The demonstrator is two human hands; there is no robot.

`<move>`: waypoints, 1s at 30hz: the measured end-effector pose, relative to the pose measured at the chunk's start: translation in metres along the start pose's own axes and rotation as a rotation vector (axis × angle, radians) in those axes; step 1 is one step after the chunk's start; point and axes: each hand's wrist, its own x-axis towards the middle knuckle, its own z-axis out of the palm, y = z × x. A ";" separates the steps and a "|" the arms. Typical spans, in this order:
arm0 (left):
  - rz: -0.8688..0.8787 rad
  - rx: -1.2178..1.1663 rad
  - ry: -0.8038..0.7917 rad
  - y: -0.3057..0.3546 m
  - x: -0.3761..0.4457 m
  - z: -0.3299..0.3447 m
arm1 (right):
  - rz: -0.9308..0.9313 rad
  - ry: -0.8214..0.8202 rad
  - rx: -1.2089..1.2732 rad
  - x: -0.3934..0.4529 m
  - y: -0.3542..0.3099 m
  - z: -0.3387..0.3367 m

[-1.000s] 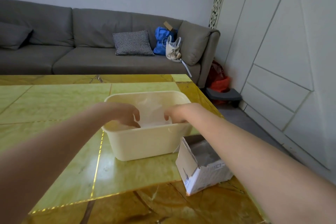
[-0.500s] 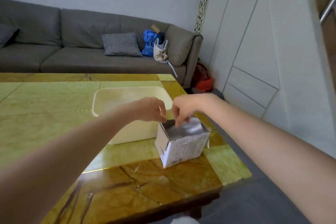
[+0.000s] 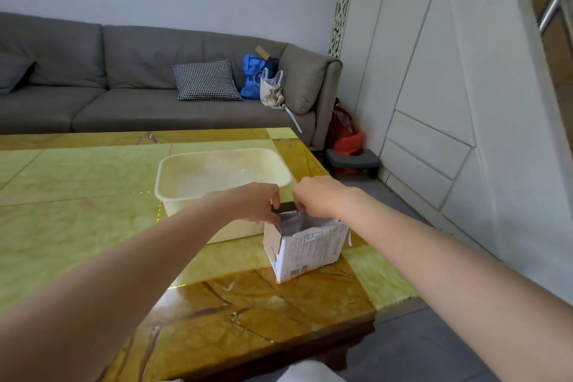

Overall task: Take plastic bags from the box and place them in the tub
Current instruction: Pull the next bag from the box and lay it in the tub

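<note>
A small white cardboard box (image 3: 307,253) with printed labels stands open near the table's right edge. Clear plastic bags (image 3: 293,222) fill its top. My left hand (image 3: 259,203) pinches the plastic at the box's left rim. At the back rim my right hand (image 3: 316,198) has its fingers curled down into the plastic. Just behind the box sits a cream plastic tub (image 3: 189,195), with clear plastic bags (image 3: 223,170) faintly visible inside it.
The box and tub rest on a yellow-green and amber stone table (image 3: 77,226), whose right edge lies close beside the box. A grey sofa (image 3: 124,87) with a checked cushion stands behind. White cabinets (image 3: 449,102) line the right wall.
Both hands left the tub and came forward to the top of the box. The view swung right and down, and the hands now grip the plastic in the box.
</note>
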 end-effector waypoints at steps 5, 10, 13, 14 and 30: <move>-0.007 -0.029 0.040 0.000 0.000 0.001 | 0.070 0.083 0.338 0.011 0.020 -0.017; -0.049 -0.245 0.241 -0.006 -0.001 -0.003 | 0.195 0.377 0.586 0.009 0.033 -0.044; -0.140 -0.623 0.340 -0.008 -0.003 -0.015 | 0.302 0.606 0.976 0.009 0.039 -0.058; -0.170 -0.808 0.367 -0.008 -0.005 -0.019 | 0.329 0.646 1.146 0.010 0.041 -0.062; -0.252 -1.318 0.645 -0.025 -0.012 -0.057 | 0.246 0.343 1.558 0.012 0.029 -0.066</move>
